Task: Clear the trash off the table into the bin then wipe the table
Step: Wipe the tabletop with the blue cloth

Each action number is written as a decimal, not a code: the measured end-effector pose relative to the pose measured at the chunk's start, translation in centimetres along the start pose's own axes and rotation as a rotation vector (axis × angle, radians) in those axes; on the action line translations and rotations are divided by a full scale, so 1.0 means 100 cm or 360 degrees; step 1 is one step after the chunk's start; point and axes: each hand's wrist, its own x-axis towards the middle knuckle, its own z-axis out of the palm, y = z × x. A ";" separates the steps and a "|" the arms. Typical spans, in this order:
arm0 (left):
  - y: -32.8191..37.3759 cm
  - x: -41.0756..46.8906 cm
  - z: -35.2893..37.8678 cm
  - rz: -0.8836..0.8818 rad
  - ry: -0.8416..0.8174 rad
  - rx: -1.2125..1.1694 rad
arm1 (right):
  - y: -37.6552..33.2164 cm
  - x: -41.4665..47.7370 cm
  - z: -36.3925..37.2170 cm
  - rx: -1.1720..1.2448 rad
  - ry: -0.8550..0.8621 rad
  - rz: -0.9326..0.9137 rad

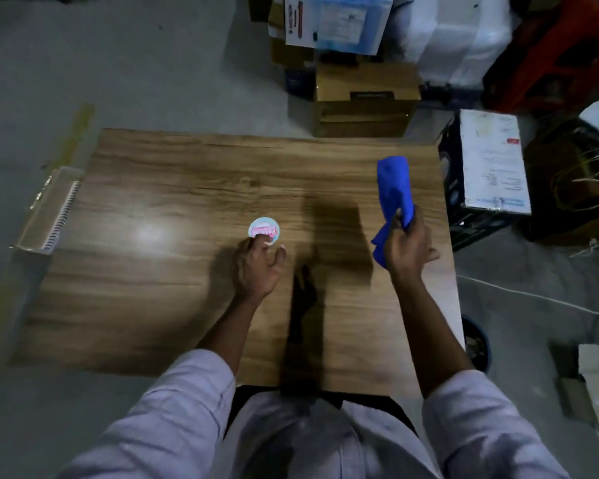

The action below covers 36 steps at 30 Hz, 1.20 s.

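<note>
Clutching blue cloth [395, 191] above table [153, 288], right hand [408, 247]. Left hand [260, 264] uncurled, fingertips touching round lid [264, 230] flat mid-table, thumb apart, no pinch. Risk: flat lid skids away instead of lifting.

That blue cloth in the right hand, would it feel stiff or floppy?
Probably floppy: the blue cloth bunches and folds on both sides of the right hand gripping it. Likely light too, since one hand alone holds it up.
</note>
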 end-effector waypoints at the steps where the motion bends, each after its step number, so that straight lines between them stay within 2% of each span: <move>1: -0.003 0.014 0.009 0.0060 0.0012 0.0011 | -0.006 0.012 0.005 -0.0002 0.0001 -0.0003; 3: -0.014 0.039 0.028 0.0129 -0.0045 0.0028 | -0.015 0.039 0.021 0.0007 0.0016 -0.0059; 6: -0.032 0.060 0.047 0.0086 -0.0217 0.0093 | -0.023 0.078 0.058 -0.0081 -0.0014 -0.0168; 9: -0.036 0.058 0.055 0.0137 -0.0224 0.0297 | -0.010 0.107 0.103 -0.0371 -0.0334 -0.0314; 11: -0.031 0.057 0.054 0.0139 -0.0189 0.0293 | 0.008 0.115 0.132 -0.0777 -0.0587 -0.0389; 13: -0.030 0.058 0.052 0.0129 -0.0151 0.0302 | 0.016 0.120 0.153 -0.0949 -0.0616 -0.0538; 15: -0.029 0.060 0.052 0.0113 -0.0161 0.0333 | 0.007 0.133 0.165 -0.0947 -0.0604 -0.0633; 18: -0.030 0.061 0.054 0.0117 -0.0200 0.0349 | -0.019 0.167 0.182 -0.0978 -0.0691 -0.0658; 23: -0.038 0.065 0.055 0.0147 -0.0241 0.0425 | -0.051 0.190 0.216 -0.0895 -0.0863 -0.0880; 31: -0.028 0.064 0.053 0.0114 -0.0166 0.0336 | -0.024 0.146 0.212 -0.0598 -0.1197 -0.1424; 36: -0.021 0.061 0.052 0.0031 -0.0103 0.0172 | -0.001 0.099 0.190 -0.0416 -0.1272 -0.1508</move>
